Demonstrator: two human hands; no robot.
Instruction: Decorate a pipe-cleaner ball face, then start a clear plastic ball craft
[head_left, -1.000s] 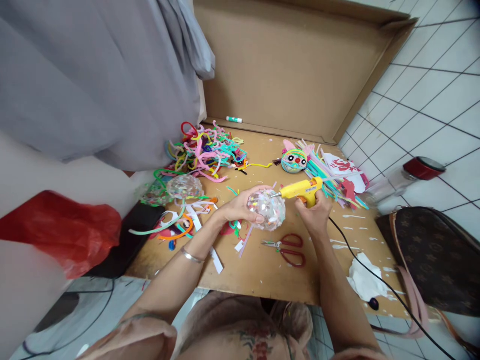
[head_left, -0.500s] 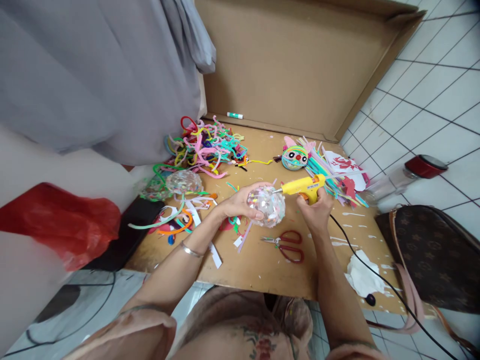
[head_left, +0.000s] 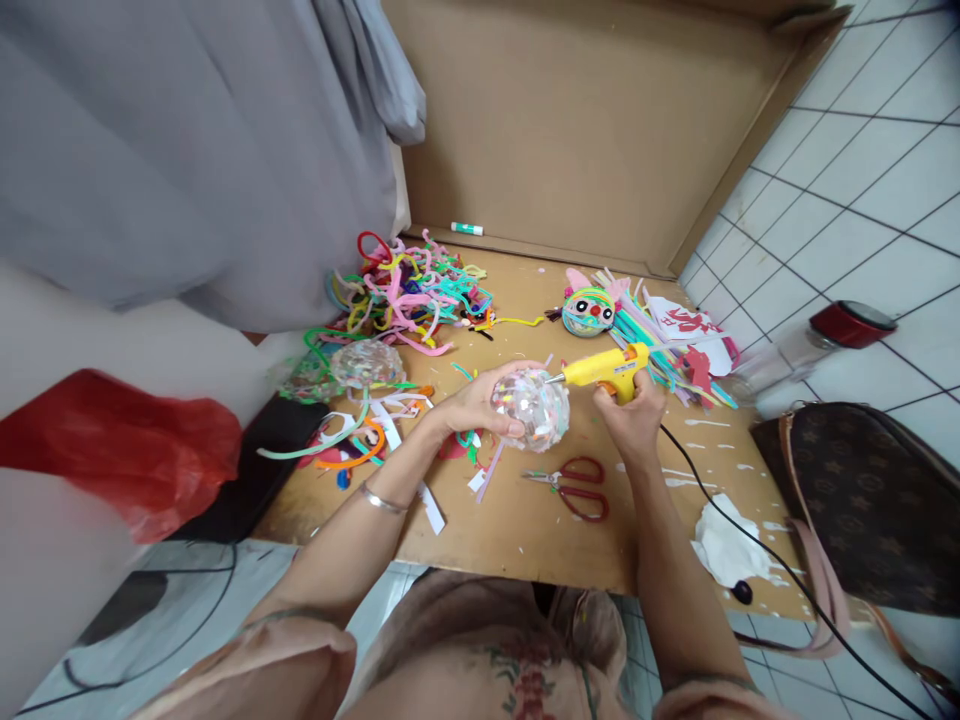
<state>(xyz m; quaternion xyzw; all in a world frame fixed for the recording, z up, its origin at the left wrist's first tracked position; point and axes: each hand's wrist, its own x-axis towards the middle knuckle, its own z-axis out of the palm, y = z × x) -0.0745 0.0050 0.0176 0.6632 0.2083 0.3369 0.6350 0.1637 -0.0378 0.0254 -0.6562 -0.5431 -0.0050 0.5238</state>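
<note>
My left hand (head_left: 480, 402) is closed around a clear ball (head_left: 534, 412) with bits of colour in it, held above the table. In my right hand (head_left: 634, 415) is a yellow glue gun (head_left: 604, 370), its metal nozzle at the upper right of the ball; whether the tip touches the surface I cannot tell. A finger lies at the orange trigger, and a clear glue stick sticks out of the back. Red-handled scissors (head_left: 577, 488) lie on the table below the ball. Behind the gun sits a striped round figure (head_left: 589, 312) with pink ears and a face.
Tangled pipe cleaners (head_left: 409, 295) are heaped at the back left, with another clear ball (head_left: 367, 362) nearer. Straight pipe cleaners (head_left: 645, 325) lie back right, by a bottle (head_left: 817, 340). A black cord (head_left: 720, 495) crosses past crumpled tissue (head_left: 727, 540) and a brown bag (head_left: 870, 510).
The view has shifted very slightly. Both hands keep their grips, and the nozzle stays at the upper right of the ball.
</note>
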